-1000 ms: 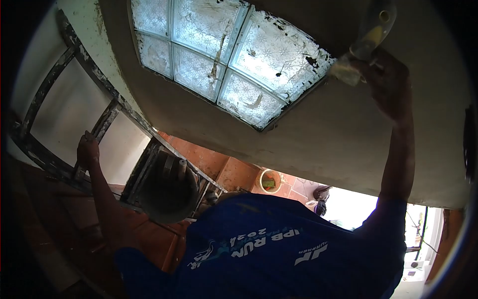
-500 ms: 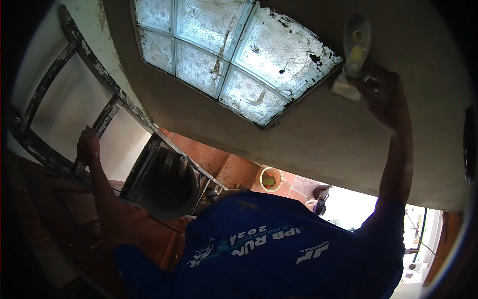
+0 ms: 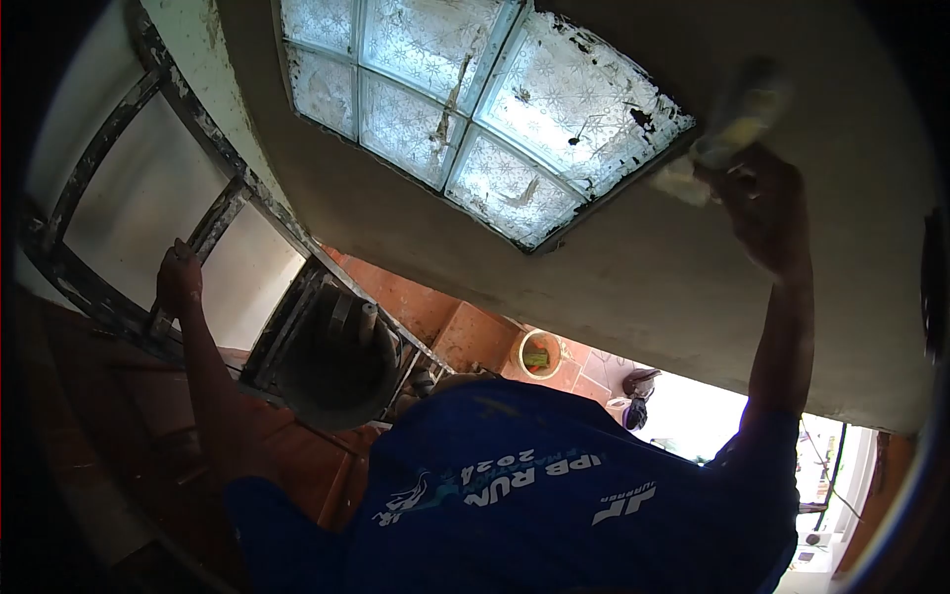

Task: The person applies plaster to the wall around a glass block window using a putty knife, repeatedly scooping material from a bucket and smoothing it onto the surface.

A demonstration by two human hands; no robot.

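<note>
My right hand (image 3: 767, 203) is closed around a brush-like tool (image 3: 683, 181) and what looks like a clear plastic bottle (image 3: 747, 109), both blurred by motion. It is raised against the grey plastered wall (image 3: 673, 287), just right of the glass block window (image 3: 475, 109). Dark smears mark the window's edges. On the left, my left hand (image 3: 179, 280) is wrapped round a rung of the paint-stained ladder (image 3: 213, 220).
A black bucket (image 3: 336, 381) with a handled tool (image 3: 368, 322) inside stands by the ladder. Lower down are a pale round bucket (image 3: 537, 354) holding something green, orange floor tiles (image 3: 475, 337) and a dark bundle (image 3: 638, 396).
My right hand has tilted the clear item to the right and moved slightly down. My left hand keeps its hold on the ladder. The whole view has shifted a little.
</note>
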